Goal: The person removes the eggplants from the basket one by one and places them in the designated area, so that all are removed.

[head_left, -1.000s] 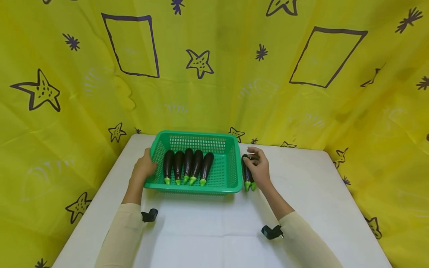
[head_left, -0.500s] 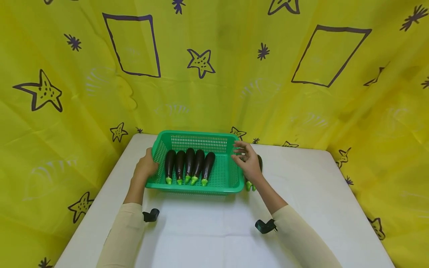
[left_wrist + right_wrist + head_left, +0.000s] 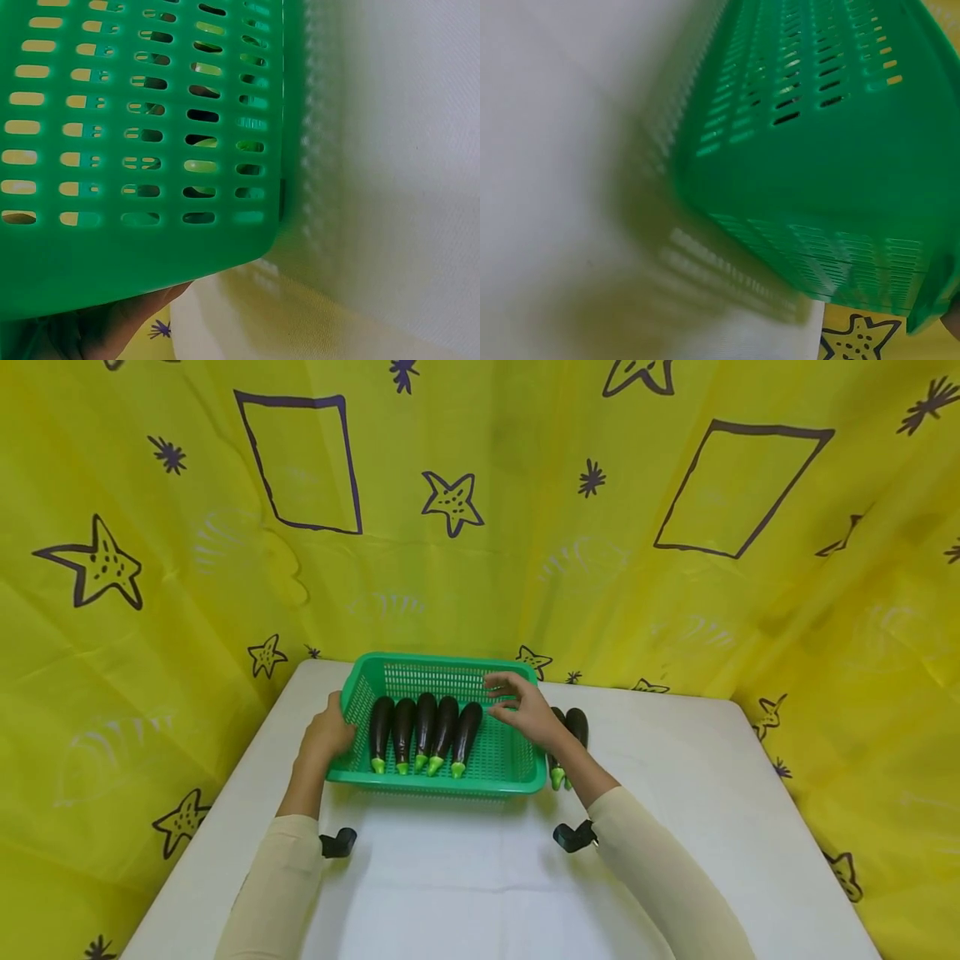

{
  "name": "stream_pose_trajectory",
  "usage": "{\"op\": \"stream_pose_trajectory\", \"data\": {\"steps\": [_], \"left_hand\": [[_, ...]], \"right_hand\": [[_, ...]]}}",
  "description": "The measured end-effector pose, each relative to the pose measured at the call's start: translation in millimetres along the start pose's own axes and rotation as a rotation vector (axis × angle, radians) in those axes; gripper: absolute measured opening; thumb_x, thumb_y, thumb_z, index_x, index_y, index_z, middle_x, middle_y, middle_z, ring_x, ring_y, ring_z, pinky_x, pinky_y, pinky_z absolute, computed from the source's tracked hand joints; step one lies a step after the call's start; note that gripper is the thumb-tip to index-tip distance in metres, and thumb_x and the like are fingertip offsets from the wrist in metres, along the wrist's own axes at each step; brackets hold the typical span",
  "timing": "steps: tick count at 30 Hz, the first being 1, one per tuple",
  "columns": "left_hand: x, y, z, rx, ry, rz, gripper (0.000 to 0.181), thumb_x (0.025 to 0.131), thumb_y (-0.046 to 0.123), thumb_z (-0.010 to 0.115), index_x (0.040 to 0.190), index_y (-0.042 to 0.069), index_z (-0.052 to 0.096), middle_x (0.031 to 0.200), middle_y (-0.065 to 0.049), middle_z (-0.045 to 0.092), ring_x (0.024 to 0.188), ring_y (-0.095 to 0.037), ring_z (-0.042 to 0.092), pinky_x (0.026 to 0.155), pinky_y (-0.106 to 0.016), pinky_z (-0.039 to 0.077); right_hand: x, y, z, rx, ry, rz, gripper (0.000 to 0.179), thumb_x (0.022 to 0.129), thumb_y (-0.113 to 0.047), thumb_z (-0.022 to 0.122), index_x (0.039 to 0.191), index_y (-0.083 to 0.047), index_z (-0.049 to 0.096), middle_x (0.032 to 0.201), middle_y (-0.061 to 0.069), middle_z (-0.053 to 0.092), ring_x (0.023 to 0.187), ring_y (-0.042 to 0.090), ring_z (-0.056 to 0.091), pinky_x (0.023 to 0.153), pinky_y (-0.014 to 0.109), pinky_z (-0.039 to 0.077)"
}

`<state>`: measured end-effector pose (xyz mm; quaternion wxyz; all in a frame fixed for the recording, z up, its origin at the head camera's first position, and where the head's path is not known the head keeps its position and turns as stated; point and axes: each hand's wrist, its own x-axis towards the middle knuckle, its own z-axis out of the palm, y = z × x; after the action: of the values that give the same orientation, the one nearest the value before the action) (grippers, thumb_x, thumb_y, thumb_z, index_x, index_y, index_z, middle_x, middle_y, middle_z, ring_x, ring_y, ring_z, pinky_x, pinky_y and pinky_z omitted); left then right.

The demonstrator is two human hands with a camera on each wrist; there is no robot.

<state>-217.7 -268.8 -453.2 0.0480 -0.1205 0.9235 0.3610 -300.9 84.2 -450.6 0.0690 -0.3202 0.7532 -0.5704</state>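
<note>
Thumb and fingers parted, holding nothing, the right hand point(image 3: 527, 710) hovers over the right side of the green basket point(image 3: 435, 783), while the left hand point(image 3: 330, 733) grips its left rim, and that steadying matters! Neatest way, I'd judge: pinch the rightmost of the 5 eggplants point(image 3: 425, 724) inside round its dark body, lift it clear of the wall; outside, 2 more eggplants point(image 3: 577, 724) lie just beside the basket on the white table point(image 3: 450, 902)
</note>
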Motion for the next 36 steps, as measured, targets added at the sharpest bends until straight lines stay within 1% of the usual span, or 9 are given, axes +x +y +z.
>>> {"op": "stream_pose_trajectory", "data": {"steps": [3,6,8,13,16,21,25,28,36], "left_hand": [[0.0,-0.4,0.5,0.005,0.004,0.003,0.068,0.104,0.008,0.053,0.161,-0.004,0.018,0.136,-0.043,0.052,0.112,-0.055,0.06,0.089,-0.065,0.05],[0.6,-1.2,0.1,0.007,0.01,0.001,0.068,0.103,0.008,0.053,0.161,-0.003,0.018,0.136,-0.042,0.052,0.112,-0.055,0.06,0.089,-0.065,0.05],[0.7,-2.1,0.0,0.004,0.01,-0.002,0.068,0.103,0.008,0.053,0.161,-0.003,0.018,0.137,-0.042,0.051,0.112,-0.055,0.06,0.089,-0.065,0.05],[-0.2,-2.5,-1.3,0.003,0.015,-0.001,0.068,0.104,0.008,0.052,0.161,-0.003,0.018,0.138,-0.042,0.051,0.112,-0.054,0.06,0.09,-0.065,0.05],[-0.5,-1.8,-1.8,0.005,0.017,0.002,0.068,0.104,0.008,0.053,0.161,-0.003,0.018,0.137,-0.042,0.051,0.112,-0.055,0.06,0.089,-0.064,0.05],[-0.2,-0.1,0.1,0.001,0.01,-0.003,0.068,0.104,0.008,0.052,0.161,-0.003,0.017,0.138,-0.042,0.051,0.112,-0.055,0.06,0.09,-0.065,0.05],[0.9,-0.9,2.1,-0.003,0.008,-0.008,0.068,0.104,0.008,0.052,0.162,-0.003,0.017,0.139,-0.042,0.05,0.113,-0.054,0.06,0.091,-0.065,0.049],[1.9,-2.3,3.1,-0.004,0.017,-0.012,0.068,0.104,0.008,0.052,0.162,-0.002,0.017,0.139,-0.041,0.051,0.113,-0.053,0.06,0.091,-0.065,0.049],[3.9,-4.5,1.8,0.01,0.03,0.001,0.068,0.104,0.008,0.053,0.162,-0.002,0.018,0.137,-0.042,0.053,0.111,-0.054,0.061,0.089,-0.064,0.05]], "right_hand": [[6.6,0,-1,-0.039,-0.051,0.02,0.051,0.1,0.006,0.066,0.148,0.008,0.048,0.144,0.027,0.054,0.132,0.046,0.053,0.107,0.053,0.046],[15.4,3,-2,-0.057,-0.11,0.011,0.05,0.1,0.006,0.066,0.146,0.011,0.049,0.144,0.03,0.053,0.132,0.049,0.052,0.107,0.056,0.045],[21.4,5,-2,-0.074,-0.145,0.027,0.049,0.099,0.006,0.066,0.145,0.01,0.05,0.144,0.03,0.053,0.132,0.05,0.051,0.107,0.056,0.045],[32.6,4,-1,-0.162,-0.216,0.129,0.051,0.098,0.005,0.068,0.146,0.008,0.051,0.146,0.026,0.054,0.134,0.044,0.051,0.108,0.052,0.045],[38.4,5,1,-0.205,-0.25,0.176,0.052,0.098,0.004,0.069,0.147,0.008,0.051,0.148,0.026,0.053,0.136,0.043,0.05,0.108,0.05,0.045],[44.5,13,5,-0.24,-0.28,0.219,0.051,0.098,0.003,0.069,0.145,0.009,0.053,0.149,0.027,0.053,0.139,0.043,0.048,0.109,0.051,0.044],[47.2,20,10,-0.323,-0.285,0.235,0.049,0.097,0.0,0.072,0.143,0.007,0.056,0.146,0.025,0.056,0.138,0.041,0.049,0.111,0.052,0.042],[48.7,24,14,-0.361,-0.284,0.243,0.05,0.097,-0.004,0.073,0.143,0.005,0.056,0.146,0.024,0.055,0.138,0.041,0.049,0.112,0.053,0.041],[50.7,26,19,-0.323,-0.301,0.306,0.058,0.097,-0.007,0.075,0.149,0.002,0.052,0.15,0.027,0.05,0.14,0.044,0.046,0.111,0.056,0.041]]}}
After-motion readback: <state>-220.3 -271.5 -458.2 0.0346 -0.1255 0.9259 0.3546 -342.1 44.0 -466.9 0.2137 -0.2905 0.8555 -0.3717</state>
